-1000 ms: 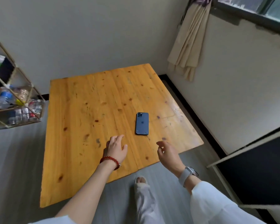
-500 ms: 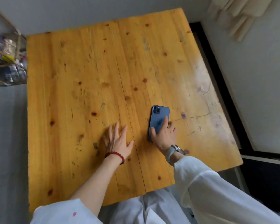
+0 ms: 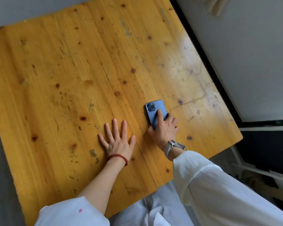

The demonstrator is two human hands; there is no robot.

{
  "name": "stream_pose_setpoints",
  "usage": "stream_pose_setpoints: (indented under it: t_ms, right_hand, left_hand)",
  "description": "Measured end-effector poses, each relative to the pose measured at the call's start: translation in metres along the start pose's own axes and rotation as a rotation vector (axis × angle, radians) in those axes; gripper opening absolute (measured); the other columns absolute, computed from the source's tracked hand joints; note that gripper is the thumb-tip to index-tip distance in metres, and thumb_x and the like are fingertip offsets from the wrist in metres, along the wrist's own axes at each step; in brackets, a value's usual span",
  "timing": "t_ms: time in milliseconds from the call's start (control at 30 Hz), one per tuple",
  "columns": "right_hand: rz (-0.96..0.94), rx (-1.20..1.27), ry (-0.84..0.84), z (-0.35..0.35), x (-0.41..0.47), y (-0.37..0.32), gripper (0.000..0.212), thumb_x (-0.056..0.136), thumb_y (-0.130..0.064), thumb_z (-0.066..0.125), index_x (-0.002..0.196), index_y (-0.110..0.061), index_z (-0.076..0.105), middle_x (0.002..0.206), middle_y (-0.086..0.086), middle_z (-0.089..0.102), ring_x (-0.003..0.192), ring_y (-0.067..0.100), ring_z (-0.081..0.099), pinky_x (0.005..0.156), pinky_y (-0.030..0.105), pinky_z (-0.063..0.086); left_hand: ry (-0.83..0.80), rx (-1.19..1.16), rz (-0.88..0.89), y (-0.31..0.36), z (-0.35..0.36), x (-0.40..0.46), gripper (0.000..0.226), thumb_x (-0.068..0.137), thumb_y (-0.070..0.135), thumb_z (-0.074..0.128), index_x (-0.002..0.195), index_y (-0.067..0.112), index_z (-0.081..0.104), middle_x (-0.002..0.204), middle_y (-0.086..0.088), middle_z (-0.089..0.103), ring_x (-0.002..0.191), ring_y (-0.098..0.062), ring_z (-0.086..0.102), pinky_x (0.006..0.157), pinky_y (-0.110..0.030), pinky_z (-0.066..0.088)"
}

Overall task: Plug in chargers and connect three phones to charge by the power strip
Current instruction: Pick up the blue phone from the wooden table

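Head view: a blue phone (image 3: 155, 113) lies camera-side up on the wooden counter (image 3: 72, 70), right of centre and toward the near edge; the right hand (image 3: 164, 129) grips its lower half, index finger laid along the back, thumb at the left edge, remaining fingers curled at the right edge; the left hand (image 3: 117, 141) rests flat on the counter just beside it, fingers spread, holding nothing; a red bead bracelet (image 3: 118, 158) circles the left wrist; a pale watch (image 3: 172, 147) sits on the right wrist.
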State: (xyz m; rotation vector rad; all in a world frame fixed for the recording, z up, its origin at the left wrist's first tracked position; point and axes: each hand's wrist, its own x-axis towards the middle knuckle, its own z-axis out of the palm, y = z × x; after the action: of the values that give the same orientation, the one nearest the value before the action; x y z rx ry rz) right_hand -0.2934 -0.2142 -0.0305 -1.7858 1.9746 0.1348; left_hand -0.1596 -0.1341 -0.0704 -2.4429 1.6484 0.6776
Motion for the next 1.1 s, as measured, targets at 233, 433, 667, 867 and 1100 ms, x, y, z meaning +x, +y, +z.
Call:
stream_pose_setpoints:
  t_ms: [233,433,667,867,1100]
  right_hand:
    - [0.028,0.307,0.069,-0.017,-0.098,0.033,0.053,0.076,-0.03,0.059,0.125,-0.016,0.045,0.12,0.017,0.043,0.106,0.031,0.033,0.091,0.039,0.031]
    - [0.137,0.431,0.265,-0.035,-0.203,0.104,0.054,0.076,-0.026,0.061,0.127,-0.014,0.048,0.115,0.013,0.049,0.103,0.028,0.035,0.089,0.025,0.029]
    - [0.592,0.606,0.643,-0.022,-0.372,0.238,0.056,0.073,-0.025,0.064,0.127,-0.019,0.05,0.12,0.006,0.048,0.107,0.02,0.032,0.092,0.021,0.028]
    - [0.933,0.66,0.841,0.036,-0.562,0.356,0.056,0.073,-0.03,0.061,0.128,-0.021,0.049,0.121,0.003,0.051,0.101,0.012,0.027,0.088,0.02,0.03]
    - [1.409,0.693,1.039,0.102,-0.77,0.441,0.054,0.074,-0.025,0.065,0.125,-0.012,0.052,0.114,0.008,0.057,0.104,0.029,0.04,0.093,0.032,0.036]
  left_hand:
    - [-0.109,-0.156,0.14,-0.017,-0.046,-0.021,0.055,0.091,0.041,0.036,0.14,0.021,0.022,0.155,-0.007,0.004,0.142,-0.026,-0.006,0.112,-0.056,0.01]
    - [-0.039,-0.157,0.434,0.055,-0.058,-0.08,0.046,0.09,0.032,0.045,0.132,0.014,0.041,0.149,-0.01,0.026,0.136,-0.027,0.023,0.11,-0.046,0.022]
    - [-0.131,-0.084,0.991,0.202,-0.01,-0.239,0.039,0.09,0.028,0.046,0.125,0.011,0.048,0.135,-0.01,0.046,0.125,-0.026,0.04,0.103,-0.042,0.033]
    - [-0.262,-0.021,1.341,0.281,0.086,-0.446,0.037,0.089,0.028,0.047,0.122,0.012,0.05,0.132,-0.008,0.049,0.122,-0.027,0.042,0.101,-0.044,0.035]
    - [-0.459,0.244,1.839,0.314,0.205,-0.704,0.042,0.089,0.031,0.047,0.127,0.013,0.046,0.131,-0.011,0.05,0.121,-0.029,0.044,0.101,-0.045,0.035]
